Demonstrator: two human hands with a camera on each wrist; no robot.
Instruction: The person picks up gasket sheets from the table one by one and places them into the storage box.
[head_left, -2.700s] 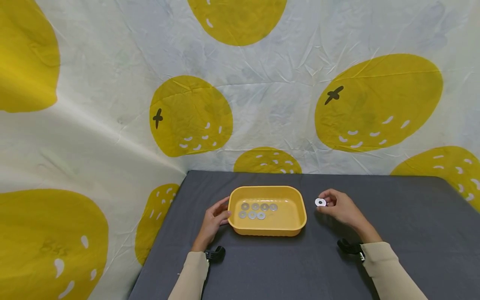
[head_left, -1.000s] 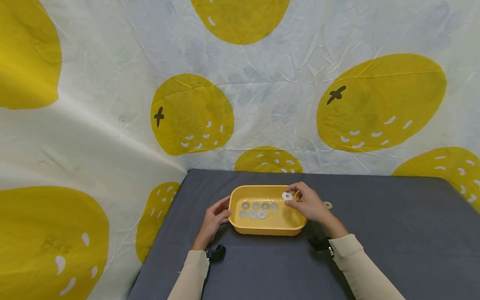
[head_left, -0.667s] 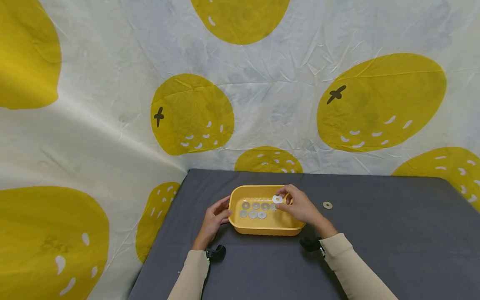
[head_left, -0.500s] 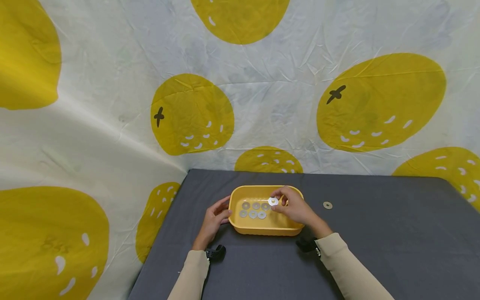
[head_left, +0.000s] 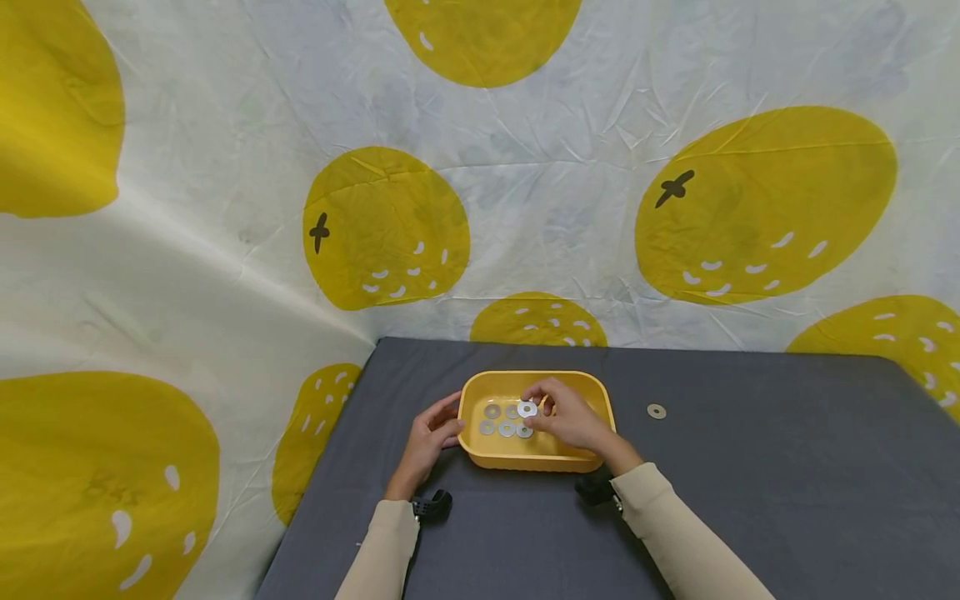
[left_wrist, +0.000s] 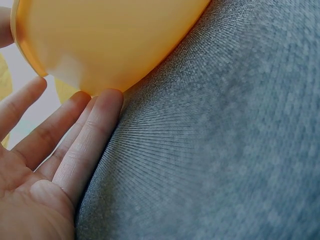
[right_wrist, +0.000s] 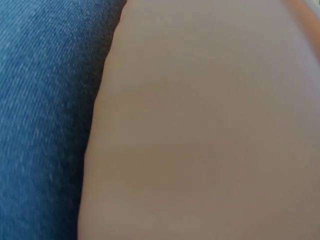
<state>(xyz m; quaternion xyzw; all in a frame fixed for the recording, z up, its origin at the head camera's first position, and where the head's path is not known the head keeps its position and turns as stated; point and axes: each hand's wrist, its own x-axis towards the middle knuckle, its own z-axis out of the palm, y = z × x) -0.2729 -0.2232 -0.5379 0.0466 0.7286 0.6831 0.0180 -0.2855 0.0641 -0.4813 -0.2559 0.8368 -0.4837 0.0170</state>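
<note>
A yellow plastic tray (head_left: 540, 461) stands on the dark grey cloth, several flat metal washers (head_left: 506, 428) lying in two rows inside it. Over the tray my right hand (head_left: 566, 418) pinches a bright washer (head_left: 527, 409) between thumb and fingers, close above the back row; some washers behind it are hidden. My left hand (head_left: 427, 437) rests at the tray's left end. In the left wrist view its straight fingers (left_wrist: 82, 147) touch the outer wall, with another fingertip by the rim at the top left. A blurred beige surface fills most of the right wrist view.
One more washer (head_left: 656, 412) lies on the grey tablecloth (head_left: 787, 467) to the right of the tray. Behind the table and along its left side hangs a white cloth (head_left: 540, 208) with large yellow fruit prints.
My right hand has carried the pinched washer leftward from beside the tray to above its back row. The lone washer on the cloth has come into view. My left hand has stayed put.
</note>
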